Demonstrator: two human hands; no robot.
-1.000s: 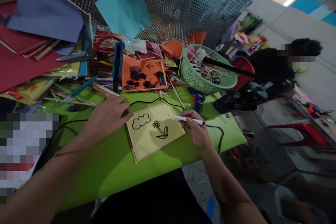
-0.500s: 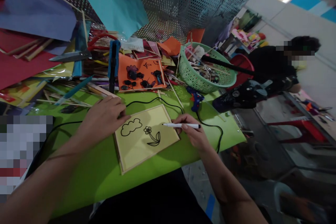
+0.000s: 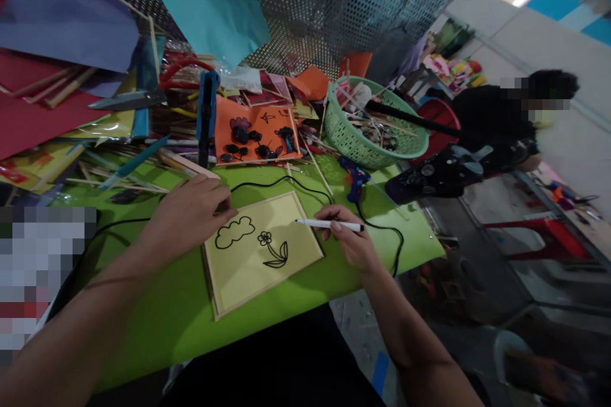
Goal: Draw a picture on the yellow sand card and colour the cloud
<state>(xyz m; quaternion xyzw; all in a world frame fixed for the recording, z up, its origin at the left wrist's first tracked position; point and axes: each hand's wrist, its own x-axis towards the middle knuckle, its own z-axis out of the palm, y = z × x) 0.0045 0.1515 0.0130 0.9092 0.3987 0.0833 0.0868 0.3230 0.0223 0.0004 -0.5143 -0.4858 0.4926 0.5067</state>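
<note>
A yellow sheet (image 3: 252, 289) with a thin stick frame lies tilted on the green tabletop. It bears a black outline of a cloud (image 3: 235, 232) and a flower with two leaves (image 3: 274, 254). My left hand (image 3: 193, 210) is at the sheet's upper left edge, its fingers curled and its thumb on the border. Between the fingers and thumb of my right hand (image 3: 351, 238) is a white marker (image 3: 317, 223) with a black end. Its tip points left over the right part of the sheet; whether it touches the paper I cannot tell.
Behind the sheet are a glue gun (image 3: 356, 178) with a black cord, an orange framed picture (image 3: 281, 124), scissors (image 3: 131, 100) and a green basket (image 3: 353, 133) of scraps. A dark tumbler (image 3: 432, 175) stands right. Another person (image 3: 496, 117) is at the far right.
The yellow sheet has shifted slightly to the left under my hands. The marker in my right hand has tilted a little, its tip now slightly higher.
</note>
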